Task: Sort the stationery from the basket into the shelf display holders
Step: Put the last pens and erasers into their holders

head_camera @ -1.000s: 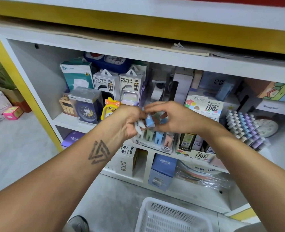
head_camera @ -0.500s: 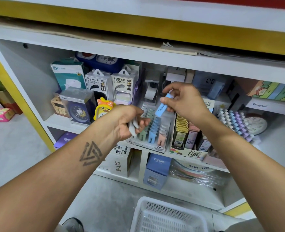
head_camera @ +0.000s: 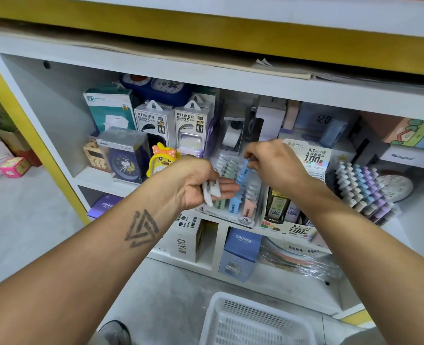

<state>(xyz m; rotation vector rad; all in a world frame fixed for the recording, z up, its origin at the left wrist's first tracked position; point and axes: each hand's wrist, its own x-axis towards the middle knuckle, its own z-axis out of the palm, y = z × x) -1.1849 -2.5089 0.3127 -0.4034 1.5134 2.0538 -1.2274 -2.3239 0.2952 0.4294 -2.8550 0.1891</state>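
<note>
My right hand (head_camera: pixel 271 163) pinches a small blue lead case (head_camera: pixel 244 170) by its top end, over the blue row of the tiered display holder (head_camera: pixel 233 215) on the shelf. My left hand (head_camera: pixel 196 183) holds a few white lead cases (head_camera: pixel 212 191) in its curled fingers, just left of that holder. Rows of white, green, blue and pink cases stand in the holder. The white plastic basket (head_camera: pixel 230 317) sits on the floor below, at the bottom of the view.
A second holder of 0.7 mm lead boxes (head_camera: pixel 280 210) stands to the right, then a rack of pastel pens (head_camera: pixel 362 190). Power bank boxes (head_camera: pixel 153 120), a boxed clock (head_camera: pixel 123 158) and a yellow duck item (head_camera: pixel 162 160) stand to the left. More boxes fill the shelf below.
My right hand took the blue case from my left hand, lifted it toward the back of the shelf, then brought it down onto the blue row. My left hand stayed put with the white cases.
</note>
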